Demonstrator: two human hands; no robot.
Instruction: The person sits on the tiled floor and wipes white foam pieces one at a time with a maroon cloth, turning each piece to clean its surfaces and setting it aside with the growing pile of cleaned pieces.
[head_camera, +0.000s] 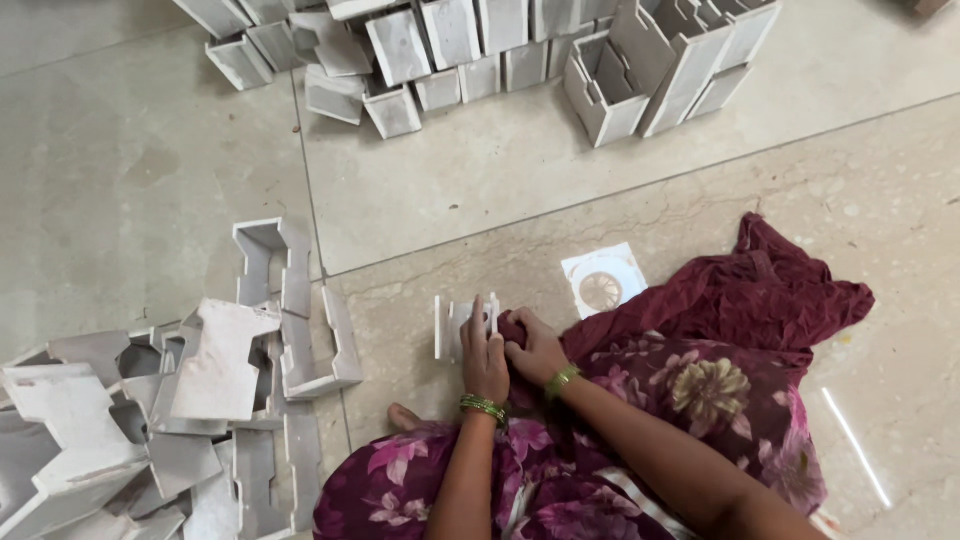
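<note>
A small grey-white cardboard insert piece (452, 328) stands on the floor in front of me. My left hand (484, 357) presses on its right side, fingers laid over the top edge. My right hand (533, 347) is tucked right beside the left, fingers curled against the piece and the maroon cloth (760, 300); the left hand hides its grip on the piece. Both wrists wear green bangles. My floral maroon dress (700, 390) covers my lap.
A loose heap of folded grey cardboard pieces (160, 410) lies at the left. Rows of similar stacked pieces (500, 50) sit at the top. A square white floor drain cover (603, 280) is beside the cloth. A bare toe (400, 415) shows below.
</note>
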